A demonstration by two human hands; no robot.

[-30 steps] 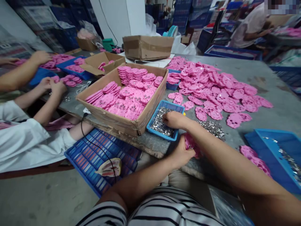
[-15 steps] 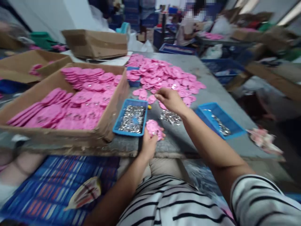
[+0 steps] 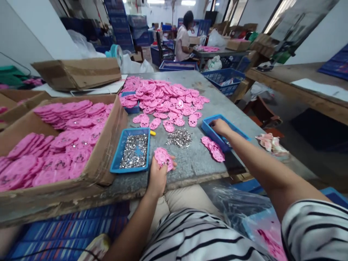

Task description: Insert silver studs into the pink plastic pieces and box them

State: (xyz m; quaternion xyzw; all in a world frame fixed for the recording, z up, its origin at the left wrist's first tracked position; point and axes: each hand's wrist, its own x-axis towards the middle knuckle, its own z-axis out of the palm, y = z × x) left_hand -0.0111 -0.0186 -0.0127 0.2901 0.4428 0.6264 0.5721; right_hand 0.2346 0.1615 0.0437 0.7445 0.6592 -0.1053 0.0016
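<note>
A pink scalloped plastic piece is in my left hand, gripped at its near edge over the front of the table, its face turned up. Small dark holes and a metal glint show on it. My right hand reaches into the blue tray on the right, fingers bent down; the tips are hidden, so what they pinch does not show. Just left of that tray lie a few overlapping pink pieces. Between my hands is a loose heap of small shiny metal parts.
Another blue tray of metal parts stands left, against a cardboard box of stacked pink pieces. A large pink pile covers the table's far part. Crumpled cloth lies at the right edge. A person sits farther back.
My right hand has moved from over the near edge of the pink pile into the right tray. My left hand still holds its pink piece. The view has shifted to the right.
</note>
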